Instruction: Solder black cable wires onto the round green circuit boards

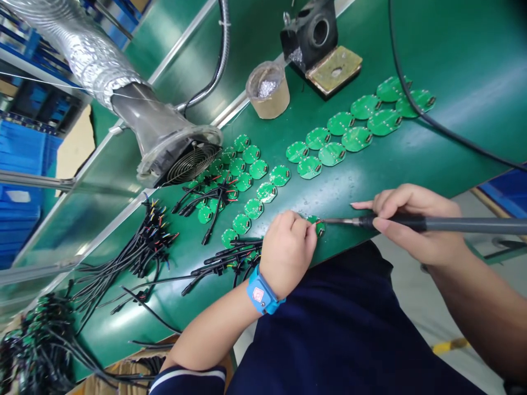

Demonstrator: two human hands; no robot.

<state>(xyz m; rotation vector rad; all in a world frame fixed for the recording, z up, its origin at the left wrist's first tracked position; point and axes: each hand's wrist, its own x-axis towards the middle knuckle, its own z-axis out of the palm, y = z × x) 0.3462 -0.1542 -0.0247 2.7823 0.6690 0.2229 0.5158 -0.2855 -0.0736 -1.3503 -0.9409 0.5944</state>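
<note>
Head view: gripping soldering iron in right hand, fingers wrapped round its handle. Bringing tip to small green board, beside left hand, near front edge of green bench. With left fingertips bunched together there; cannot tell on what. Could burn those fingertips if tip slips, being so near. Could skid board by pressing too hard, spoiling joint. Could snag black cables by shifting left wrist.

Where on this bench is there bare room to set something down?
Bare green bench shows between the double row of circuit boards and the right hand, and in the upper right beyond the black cable. Crowded: the left, with cable bundles and boards near the extraction nozzle.
</note>
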